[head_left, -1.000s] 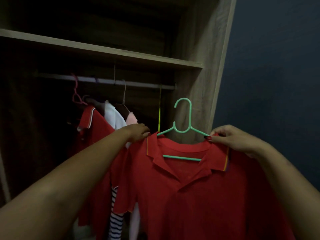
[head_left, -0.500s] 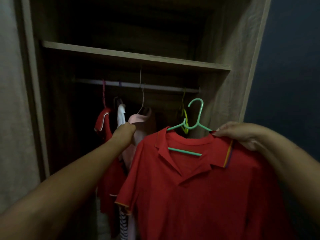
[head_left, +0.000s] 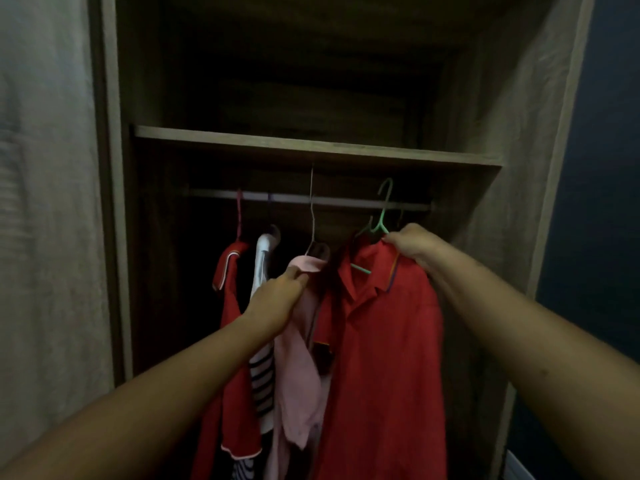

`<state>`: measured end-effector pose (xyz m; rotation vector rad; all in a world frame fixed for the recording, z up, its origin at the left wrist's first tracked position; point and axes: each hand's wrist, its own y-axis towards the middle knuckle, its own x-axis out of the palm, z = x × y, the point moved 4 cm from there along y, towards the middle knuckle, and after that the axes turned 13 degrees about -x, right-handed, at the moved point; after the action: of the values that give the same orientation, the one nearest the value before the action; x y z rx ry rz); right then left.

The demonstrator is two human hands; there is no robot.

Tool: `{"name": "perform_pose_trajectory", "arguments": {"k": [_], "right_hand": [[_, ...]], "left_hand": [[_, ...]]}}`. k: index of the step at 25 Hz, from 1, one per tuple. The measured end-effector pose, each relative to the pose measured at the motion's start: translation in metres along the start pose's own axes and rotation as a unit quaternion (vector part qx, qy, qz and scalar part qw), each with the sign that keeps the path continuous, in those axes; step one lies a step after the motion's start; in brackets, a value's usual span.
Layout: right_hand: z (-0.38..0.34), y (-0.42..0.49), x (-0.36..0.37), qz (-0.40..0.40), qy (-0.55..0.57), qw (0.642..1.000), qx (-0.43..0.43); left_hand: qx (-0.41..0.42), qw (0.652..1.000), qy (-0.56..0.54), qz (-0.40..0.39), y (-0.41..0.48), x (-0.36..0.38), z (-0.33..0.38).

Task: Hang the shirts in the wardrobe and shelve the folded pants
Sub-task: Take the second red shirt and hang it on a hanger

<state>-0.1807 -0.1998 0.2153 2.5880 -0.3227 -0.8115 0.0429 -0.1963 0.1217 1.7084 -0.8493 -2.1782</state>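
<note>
A tall wood-grain wardrobe fills the middle of the frame, dim inside, with pale fabric hanging along the left edge and a dark blue wall at the right. Under its one shelf runs a pale hanging rail. The red polo shirt hangs right of centre, at the right end of the row of clothes. It has an open collar, a thin coloured stripe along the collar edge and a small dark patch low on its left side, and its body drops out of the bottom of the frame. It sits on a mint-green plastic hanger whose hook rises across the rail; whether the hook rests on the rail cannot be told. The right hand has its fingers clenched on the shirt's shoulder, at the hanger's right arm. The left hand, just left of centre, grasps the pink shirt near its collar, and this shirt hangs from a thin wire hanger. Further left hang a white shirt with dark stripes and another red shirt with pale piping on a pinkish hanger.
</note>
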Motion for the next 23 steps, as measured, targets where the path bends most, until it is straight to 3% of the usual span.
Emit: {"name": "perform_pose_trajectory", "arguments": {"k": [5,12,17,23], "right_hand": [[0.008,0.047,0.053,0.02,-0.07,0.997,-0.04],[0.026,0.071,0.079,0.026,-0.141,0.989,-0.038],[0.048,0.07,0.087,-0.021,-0.162,0.985,-0.047],[0.071,0.035,0.094,0.017,-0.189,0.964,-0.184]], "left_hand": [[-0.041,0.995,-0.089,0.001,0.014,-0.003,-0.021],[-0.062,0.991,-0.104,-0.064,0.001,0.013,-0.038],[-0.068,0.989,-0.118,-0.064,-0.004,0.027,-0.043],[-0.085,0.986,-0.13,-0.063,-0.021,0.039,-0.033]]}}
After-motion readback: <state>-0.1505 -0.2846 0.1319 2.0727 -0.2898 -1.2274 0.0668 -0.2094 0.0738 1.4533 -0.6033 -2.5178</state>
